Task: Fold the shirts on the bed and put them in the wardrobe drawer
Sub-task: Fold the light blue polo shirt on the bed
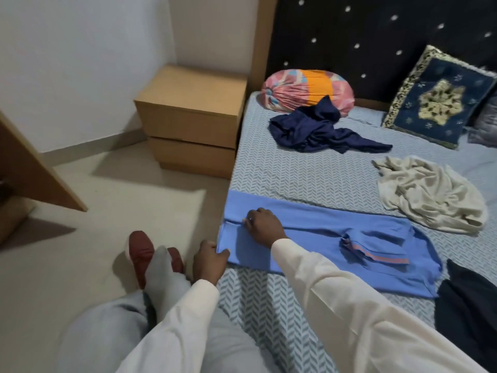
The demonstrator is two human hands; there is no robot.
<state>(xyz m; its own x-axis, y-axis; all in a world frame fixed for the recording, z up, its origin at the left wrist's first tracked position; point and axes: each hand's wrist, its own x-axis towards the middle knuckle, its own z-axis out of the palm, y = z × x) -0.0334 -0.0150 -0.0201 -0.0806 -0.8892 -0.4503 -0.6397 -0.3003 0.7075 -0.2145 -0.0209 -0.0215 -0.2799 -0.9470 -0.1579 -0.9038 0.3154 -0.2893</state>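
- blue shirt (322, 224): lies flat at the near edge of the bed (295, 179), narrowed lengthwise; looks soft, light and limp, best taken at the hem corners.
- long axis runs across the view, hem at the bed's side edge, collar pointing right.
- left hand (212, 258) pinches the hem corner.
- right hand (265, 224) rests bent fingertips on the fold; pinching or only pressing, i cannot tell.

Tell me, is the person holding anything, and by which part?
The left hand pinches the blue shirt by its near corner at the edge of the bed. The right hand touches a fold further in; whether it pinches cannot be told.
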